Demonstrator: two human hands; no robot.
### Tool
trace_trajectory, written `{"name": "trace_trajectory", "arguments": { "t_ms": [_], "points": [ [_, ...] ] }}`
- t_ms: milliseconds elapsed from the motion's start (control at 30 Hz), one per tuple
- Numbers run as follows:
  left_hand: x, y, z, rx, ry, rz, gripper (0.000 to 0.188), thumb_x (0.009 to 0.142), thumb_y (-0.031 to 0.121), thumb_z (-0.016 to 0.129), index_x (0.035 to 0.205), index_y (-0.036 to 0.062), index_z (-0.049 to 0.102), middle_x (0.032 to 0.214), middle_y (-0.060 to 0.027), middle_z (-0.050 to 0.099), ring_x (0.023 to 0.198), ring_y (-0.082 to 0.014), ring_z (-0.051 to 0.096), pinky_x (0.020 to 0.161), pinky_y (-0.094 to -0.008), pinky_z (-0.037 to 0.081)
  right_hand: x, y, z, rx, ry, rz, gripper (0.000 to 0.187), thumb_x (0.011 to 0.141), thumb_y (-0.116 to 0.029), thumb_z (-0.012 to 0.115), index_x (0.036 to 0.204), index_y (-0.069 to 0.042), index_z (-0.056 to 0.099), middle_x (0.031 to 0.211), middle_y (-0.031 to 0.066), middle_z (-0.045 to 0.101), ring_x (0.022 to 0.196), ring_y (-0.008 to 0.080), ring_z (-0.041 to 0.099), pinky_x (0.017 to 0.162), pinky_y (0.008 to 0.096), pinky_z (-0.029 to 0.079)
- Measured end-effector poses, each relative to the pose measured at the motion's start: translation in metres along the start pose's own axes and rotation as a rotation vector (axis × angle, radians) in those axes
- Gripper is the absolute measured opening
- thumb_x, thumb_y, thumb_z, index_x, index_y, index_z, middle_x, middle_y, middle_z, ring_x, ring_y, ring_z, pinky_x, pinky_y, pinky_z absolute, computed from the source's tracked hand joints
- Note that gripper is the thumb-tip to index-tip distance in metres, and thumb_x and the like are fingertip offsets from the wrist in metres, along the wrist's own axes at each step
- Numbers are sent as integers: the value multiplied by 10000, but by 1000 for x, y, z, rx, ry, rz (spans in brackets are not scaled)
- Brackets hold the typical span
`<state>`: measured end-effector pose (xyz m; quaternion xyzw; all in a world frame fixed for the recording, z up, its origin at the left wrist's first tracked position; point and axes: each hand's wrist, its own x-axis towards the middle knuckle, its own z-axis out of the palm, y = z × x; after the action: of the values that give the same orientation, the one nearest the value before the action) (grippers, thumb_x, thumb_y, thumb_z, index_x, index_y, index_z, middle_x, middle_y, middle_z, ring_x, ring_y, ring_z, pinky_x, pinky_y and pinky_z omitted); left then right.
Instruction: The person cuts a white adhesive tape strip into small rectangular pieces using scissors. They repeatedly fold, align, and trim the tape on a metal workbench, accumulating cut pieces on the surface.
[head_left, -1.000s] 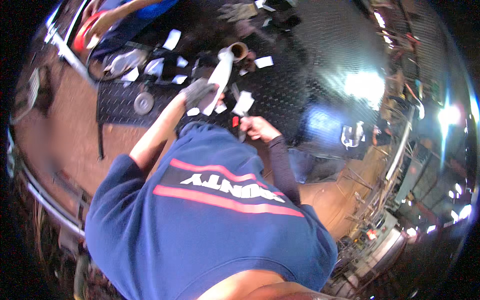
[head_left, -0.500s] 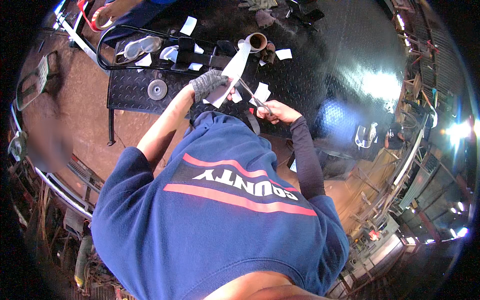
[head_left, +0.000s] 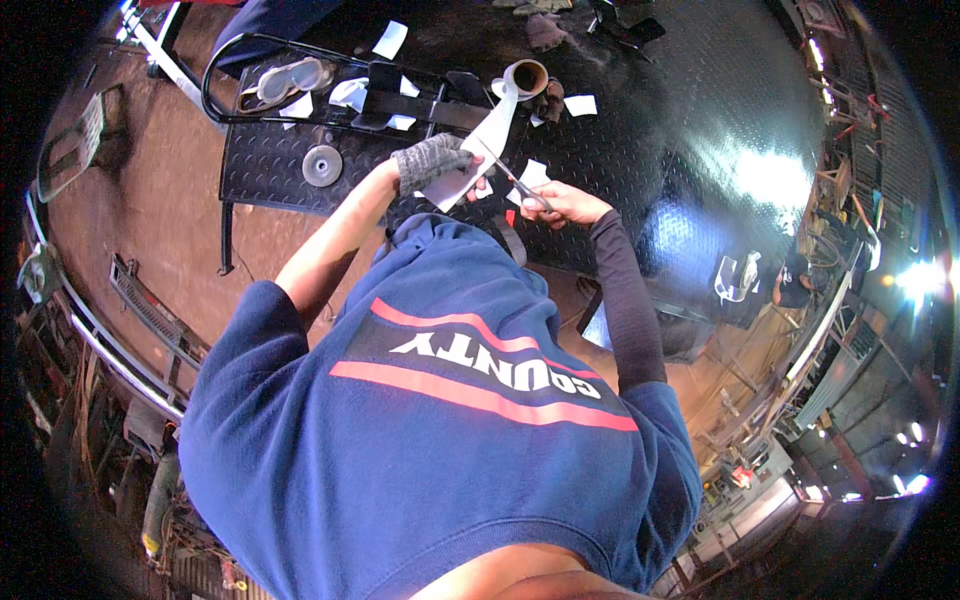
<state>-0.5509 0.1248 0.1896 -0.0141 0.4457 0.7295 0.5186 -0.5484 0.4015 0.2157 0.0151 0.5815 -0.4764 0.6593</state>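
Observation:
My left hand (head_left: pixel 436 162), in a grey knitted fingerless glove, pinches a long white strip (head_left: pixel 489 136). From there the strip runs up to a roll with a brown core (head_left: pixel 524 78) on the black plate table. My right hand (head_left: pixel 572 206) grips the handles of a pair of scissors (head_left: pixel 527 190). The blades point up and left, against the strip's right edge beside my left fingers. Whether they are cutting into it, I cannot tell. A white cut piece (head_left: pixel 533 174) lies behind the scissors.
Across the treaded black table (head_left: pixel 270 170) lie a grinding disc (head_left: pixel 322 166), clear goggles (head_left: pixel 290 80), a black tubular frame (head_left: pixel 207 95) and several white pieces. Gloves (head_left: pixel 546 32) rest at the far side. Farther right is a person (head_left: pixel 793 287).
The whole view has shifted slightly, so table and hands sit a little further right and the roll higher. Both hands keep their holds; the scissors stay against the strip.

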Motion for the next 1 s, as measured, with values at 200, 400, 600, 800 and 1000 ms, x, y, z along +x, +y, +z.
{"name": "trace_trajectory", "arguments": {
  "t_ms": [200, 400, 600, 800, 1000],
  "points": [
    [-1, 1, 5, -64, -2, 25, 305, 846, 281, 582, 945, -7, 591, 793, -72, 656, 661, -165, 643, 576, -265, 492, 1, -8, -5, -68, -47, -29, 314, 862, -401, 555, 811, -91, 552, 546, -98, 311, 447, 12, 261, 422, 201, 195],
    [2, -5, 4, -70, 6, 47, 273, 872, 220, 541, 994, -23, 566, 816, -114, 654, 666, -192, 646, 614, -304, 526, -1, -17, -4, -95, -48, -21, 309, 862, -399, 558, 829, -91, 565, 578, -99, 322, 464, 14, 274, 429, 202, 207],
    [3, -4, 5, -6, 21, 79, 235, 877, 182, 526, 972, -28, 572, 797, -117, 652, 633, -183, 634, 598, -309, 514, 0, -15, 0, -217, 41, -14, 311, 853, -426, 563, 863, -116, 578, 609, -86, 359, 503, 18, 320, 443, 197, 247],
    [1, -9, 8, -35, 83, 77, 244, 856, 238, 563, 904, 0, 591, 746, -77, 644, 612, -176, 621, 576, -298, 487, -4, -27, 6, -352, 112, -4, 352, 834, -464, 572, 896, -118, 595, 643, -79, 402, 538, 31, 362, 466, 203, 282],
    [-3, -11, 10, -16, 89, 80, 249, 851, 247, 569, 906, 5, 587, 751, -80, 643, 613, -180, 622, 571, -302, 489, -2, -23, 3, -347, 77, 38, 388, 822, -488, 575, 900, -109, 605, 648, -71, 408, 543, 38, 371, 476, 207, 291]
  ]
}}
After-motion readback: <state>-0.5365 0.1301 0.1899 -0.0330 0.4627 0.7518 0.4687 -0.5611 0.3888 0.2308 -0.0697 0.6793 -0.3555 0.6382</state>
